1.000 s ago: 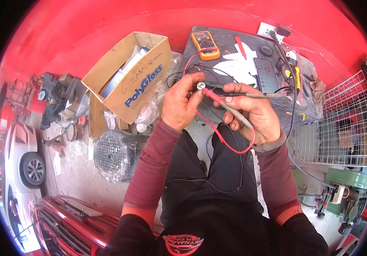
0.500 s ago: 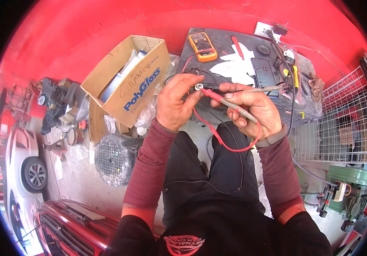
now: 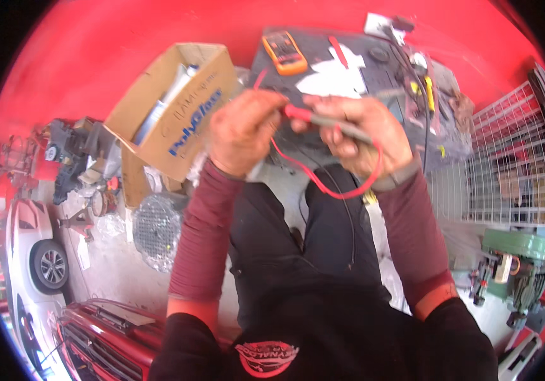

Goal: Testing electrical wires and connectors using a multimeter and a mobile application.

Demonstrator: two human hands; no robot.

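Note:
Above my knees, my two hands nearly meet. My left hand [image 3: 245, 130] is closed in a pinch; its fingers hide most of what they hold, a small silvery piece visible half a second ago. My right hand [image 3: 364, 136] is closed round a red-and-grey test probe [image 3: 348, 129], its red end pointing at my left fingertips. Whether the probe touches the piece is too blurred to tell. A red lead [image 3: 314, 181] loops from the probe below my hands. Beyond them, an orange multimeter [image 3: 284, 52] lies on the dark, cluttered table [image 3: 261, 61].
White paper [image 3: 329, 79] with a red tool [image 3: 338, 52] lies on the table, near a yellow-handled tool [image 3: 429, 95]. At left stands an open cardboard box [image 3: 180, 120]. A white wire rack [image 3: 491, 171] and a green machine [image 3: 515, 246] are at right. A white car [image 3: 28, 254] stands far left.
The whole view has shifted, so the table, box and hands sit higher and further left. The silvery piece is now hidden by my left fingers. My right hand still holds the red probe.

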